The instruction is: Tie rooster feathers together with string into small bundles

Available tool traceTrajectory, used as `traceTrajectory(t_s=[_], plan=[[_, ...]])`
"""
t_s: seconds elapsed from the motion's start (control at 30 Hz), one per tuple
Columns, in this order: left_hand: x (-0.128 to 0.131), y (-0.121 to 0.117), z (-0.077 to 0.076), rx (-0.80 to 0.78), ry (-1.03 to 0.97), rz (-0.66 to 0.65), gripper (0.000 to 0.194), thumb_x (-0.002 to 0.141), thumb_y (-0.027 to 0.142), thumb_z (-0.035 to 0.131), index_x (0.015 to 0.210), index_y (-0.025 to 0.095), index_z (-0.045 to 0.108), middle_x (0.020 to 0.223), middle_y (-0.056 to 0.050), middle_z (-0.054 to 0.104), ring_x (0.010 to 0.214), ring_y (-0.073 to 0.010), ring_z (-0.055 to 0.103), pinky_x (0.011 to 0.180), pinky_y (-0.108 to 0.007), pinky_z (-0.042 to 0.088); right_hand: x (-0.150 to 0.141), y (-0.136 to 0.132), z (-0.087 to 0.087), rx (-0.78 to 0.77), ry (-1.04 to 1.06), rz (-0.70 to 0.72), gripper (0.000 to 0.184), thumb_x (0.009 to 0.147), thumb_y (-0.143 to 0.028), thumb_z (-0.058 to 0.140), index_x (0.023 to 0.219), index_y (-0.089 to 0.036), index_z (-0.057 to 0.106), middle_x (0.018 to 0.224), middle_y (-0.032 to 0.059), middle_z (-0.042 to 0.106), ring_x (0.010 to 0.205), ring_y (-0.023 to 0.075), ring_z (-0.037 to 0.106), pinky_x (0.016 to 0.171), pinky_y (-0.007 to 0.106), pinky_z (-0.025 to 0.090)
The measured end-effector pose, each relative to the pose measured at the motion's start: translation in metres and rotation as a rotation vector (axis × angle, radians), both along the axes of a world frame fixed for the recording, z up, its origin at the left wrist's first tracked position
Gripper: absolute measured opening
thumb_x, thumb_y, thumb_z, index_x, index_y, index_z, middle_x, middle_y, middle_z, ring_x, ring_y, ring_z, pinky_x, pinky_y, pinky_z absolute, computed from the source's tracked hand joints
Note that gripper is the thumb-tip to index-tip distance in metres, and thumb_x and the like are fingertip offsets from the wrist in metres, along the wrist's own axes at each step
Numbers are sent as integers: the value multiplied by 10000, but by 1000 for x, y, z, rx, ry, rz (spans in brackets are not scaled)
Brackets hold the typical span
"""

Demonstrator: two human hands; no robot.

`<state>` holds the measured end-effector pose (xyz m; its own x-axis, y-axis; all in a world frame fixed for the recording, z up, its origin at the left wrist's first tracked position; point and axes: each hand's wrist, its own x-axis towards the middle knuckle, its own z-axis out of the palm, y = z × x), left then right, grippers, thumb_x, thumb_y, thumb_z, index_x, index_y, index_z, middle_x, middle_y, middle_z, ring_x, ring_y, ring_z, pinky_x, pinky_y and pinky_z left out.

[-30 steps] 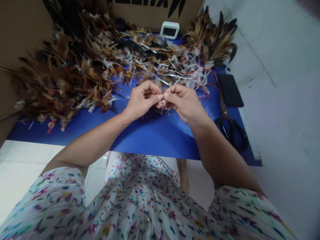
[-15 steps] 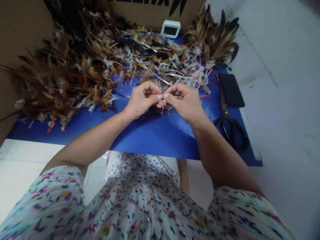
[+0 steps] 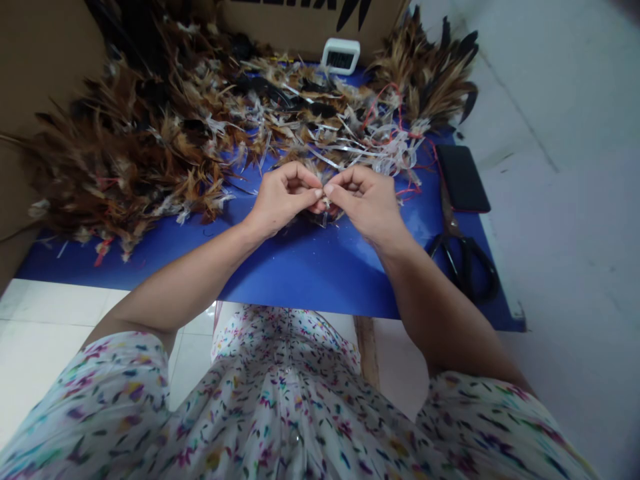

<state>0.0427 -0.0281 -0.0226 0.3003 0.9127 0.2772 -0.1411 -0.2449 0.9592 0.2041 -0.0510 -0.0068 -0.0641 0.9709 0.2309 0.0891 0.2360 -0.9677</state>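
Observation:
My left hand and my right hand meet over the blue tabletop, thumbs and forefingers pinched with the tips almost touching. Between them is a small feather bundle, mostly covered by my fingers; its pale quill ends show just below the fingertips. Whether a thin strip or thread is pinched there too is too small to tell. Just beyond my right hand lie loose white plastic strips and a tangle of red string.
Brown feather bunches cover the left and back of the blue table. Another feather bunch stands back right. A white digital clock sits before a cardboard box. Black-handled scissors and a black phone lie at right.
Both hands keep the same pinch, with only a very slight shift to the left. Nothing else has visibly moved.

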Motion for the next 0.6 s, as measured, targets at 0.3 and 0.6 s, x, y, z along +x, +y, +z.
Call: traceTrajectory(t_s=[0.3,0.6], plan=[[0,2,-4,18,18,18,244,746,230,797,788,168,565,642,33,650,593,-98,664,632,-254,588,-2,1,-4,-19,-6,-20,229,776,-331,787,739,-192,609,602,-36,617,537,92,587,531,232,505],[-1,7,-9,199,134,149,163,788,152,737,805,175,576,676,44,655,590,-89,664,598,-236,578,2,0,3,-109,-37,39,163,813,-322,755,841,-190,664,676,-12,673,588,106,631,567,240,530]])
